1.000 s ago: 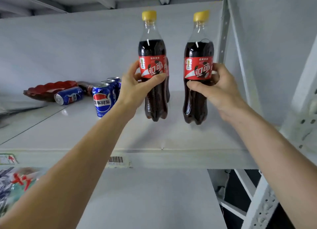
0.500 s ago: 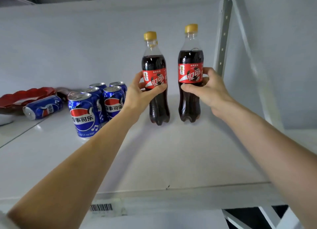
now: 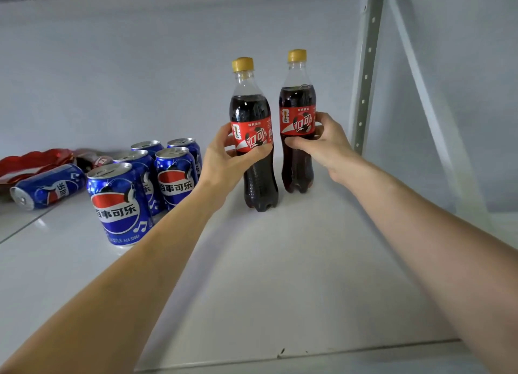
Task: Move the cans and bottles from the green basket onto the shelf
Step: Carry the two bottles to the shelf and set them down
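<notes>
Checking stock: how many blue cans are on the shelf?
6: five upright in a cluster left of the bottles, front one nearest; one lying on its side further left. More may hide behind.

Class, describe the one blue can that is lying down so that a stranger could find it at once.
Start at the white shelf and look to its far left, past the cluster of upright cans. There, in front of a red tray, lies the tipped can. It alone rests on its side, its silver end facing the viewer, while every other blue can stands upright.
</notes>
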